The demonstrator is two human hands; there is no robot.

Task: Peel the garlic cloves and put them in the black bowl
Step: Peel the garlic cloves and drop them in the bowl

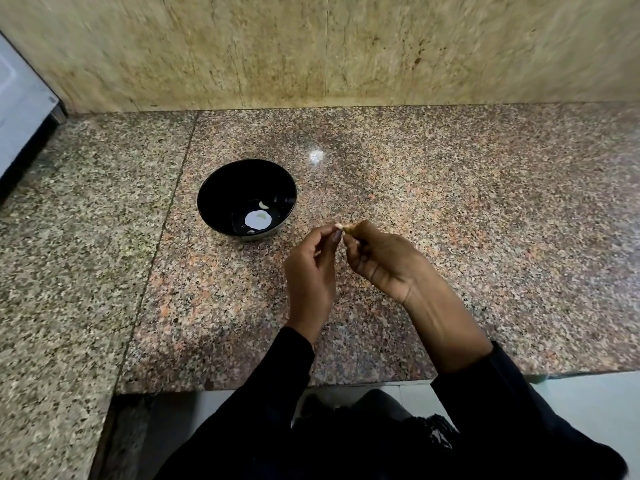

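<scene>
From the head view, a small pale garlic clove (pixel 341 226) with papery off-white skin is held in the air above the speckled pink-and-grey granite table (pixel 450 202), just right of the black bowl. Its long axis runs roughly left to right, level with the table edge; which end is the tip cannot be told, as the fingers cover most of it. Only a sliver of cream and light tan shows between the fingertips.

The left hand (pixel 310 268) pinches the clove's left end between thumb and forefinger, the other fingers curled in loosely. The right hand (pixel 381 258) pinches the right end in the same way, its grip pressed on the clove with the remaining fingers folded toward the palm. Both wrists come out of black sleeves (pixel 277 375).

The round glossy black bowl (pixel 247 199) stands upright on the table, left of the hands and apart from them. Inside it lies one curved, pale yellowish peeled clove (pixel 263 204) near the right wall, beside a bright white round reflection on the bottom.
</scene>
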